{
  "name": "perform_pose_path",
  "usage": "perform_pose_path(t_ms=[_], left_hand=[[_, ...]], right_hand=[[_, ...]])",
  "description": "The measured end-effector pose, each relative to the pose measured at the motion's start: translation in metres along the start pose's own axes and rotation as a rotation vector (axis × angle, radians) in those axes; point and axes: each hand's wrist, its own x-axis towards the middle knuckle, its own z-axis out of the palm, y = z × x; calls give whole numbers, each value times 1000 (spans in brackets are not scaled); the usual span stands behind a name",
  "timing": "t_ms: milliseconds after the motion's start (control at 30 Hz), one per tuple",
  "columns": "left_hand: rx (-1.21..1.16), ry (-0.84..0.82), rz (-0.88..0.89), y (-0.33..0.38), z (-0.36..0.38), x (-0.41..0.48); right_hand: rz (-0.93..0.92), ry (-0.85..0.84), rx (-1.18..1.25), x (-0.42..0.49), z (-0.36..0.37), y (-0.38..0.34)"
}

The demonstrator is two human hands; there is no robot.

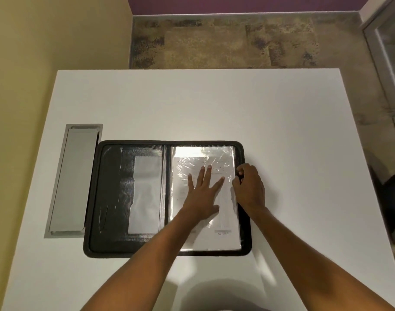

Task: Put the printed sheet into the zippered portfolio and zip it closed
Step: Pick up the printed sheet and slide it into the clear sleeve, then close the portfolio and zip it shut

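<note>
A black zippered portfolio (115, 198) lies open flat on the white table (214, 108). Its right half carries clear plastic sleeves, and the printed sheet (223, 221) lies there under glossy plastic. My left hand (203, 194) rests flat on that sleeve with its fingers spread. At the right edge of the sleeve, beside the portfolio's rim, my right hand (250, 187) has its fingers curled and pinched on the edge of the plastic sleeve. Whether it also holds the sheet's edge I cannot tell.
A grey metal cable hatch (73, 180) is set into the table just left of the portfolio. The table's far edge borders mottled carpet (237, 41). A yellow wall stands at the left, and a glass door frame (385, 41) at the right.
</note>
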Motion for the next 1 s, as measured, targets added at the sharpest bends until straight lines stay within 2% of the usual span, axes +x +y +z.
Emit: perform_pose_path(t_ms=[167, 333, 433, 567, 700, 867, 1000], left_hand=[[-11, 33, -51, 18, 0, -10], [-2, 46, 10, 23, 7, -40], [-42, 131, 1, 15, 9, -64], [-168, 270, -260, -19, -3, -93], [-217, 462, -513, -87, -17, -130], [-280, 435, -786, -160, -28, -166], [-375, 422, -874, -197, -25, -186]], right_hand=[[6, -75, -73, -64, 12, 12], [-125, -186, -327, -111, 28, 17], [-162, -259, -431, -131, 33, 21], [-130, -297, -454, -148, 33, 30], [-138, -312, -476, -162, 29, 41], [-151, -361, -491, -168, 25, 56], [-167, -348, -496, -171, 19, 60]])
